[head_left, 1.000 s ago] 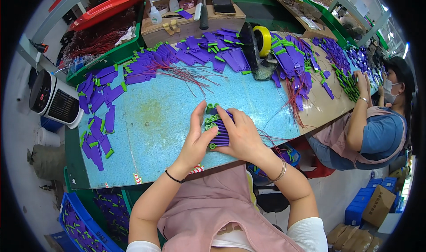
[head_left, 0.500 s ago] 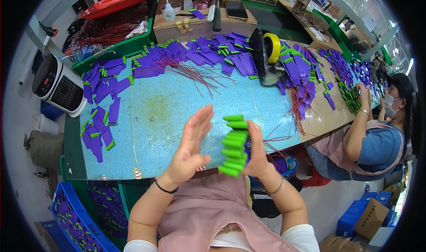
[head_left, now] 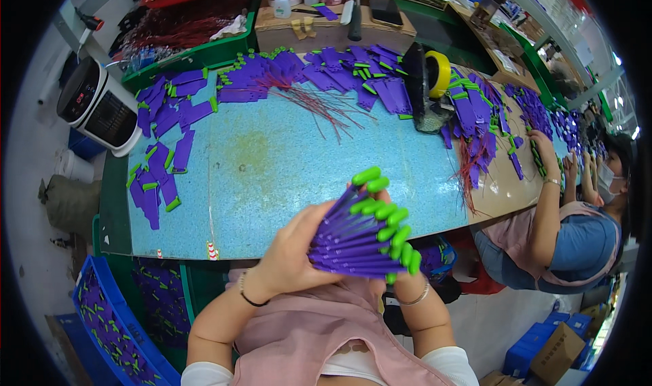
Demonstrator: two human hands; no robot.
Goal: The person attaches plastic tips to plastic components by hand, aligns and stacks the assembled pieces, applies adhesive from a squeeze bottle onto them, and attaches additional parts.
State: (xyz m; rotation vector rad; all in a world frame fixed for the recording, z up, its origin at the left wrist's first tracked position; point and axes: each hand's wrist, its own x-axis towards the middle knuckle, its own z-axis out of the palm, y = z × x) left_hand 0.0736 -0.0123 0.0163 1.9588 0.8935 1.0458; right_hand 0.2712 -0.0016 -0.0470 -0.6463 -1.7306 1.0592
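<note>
A fanned stack of flat purple strips with green ends [head_left: 346,244] is held up in front of my body, over the near edge of the table. My left hand [head_left: 293,249] grips the plain purple ends, thumb and fingers closed on the stack. Behind the green ends is my right hand [head_left: 405,289], mostly hidden by the stack; a bit of its fingers shows at the top, against the strips. The green ends point to the upper right and right, spread unevenly.
Loose purple strips [head_left: 182,151] lie at the table's left, with more piled along the back. Thin red wires [head_left: 319,104] lie across that pile. A black stand with yellow tape [head_left: 438,73] stands right of centre. A heater [head_left: 102,107] sits left; a co-worker [head_left: 577,223] works at right.
My left hand, open and apart before, has closed on the purple ends. The stack has turned from green ends facing left to facing right, and fanned out. The view has shifted slightly.
</note>
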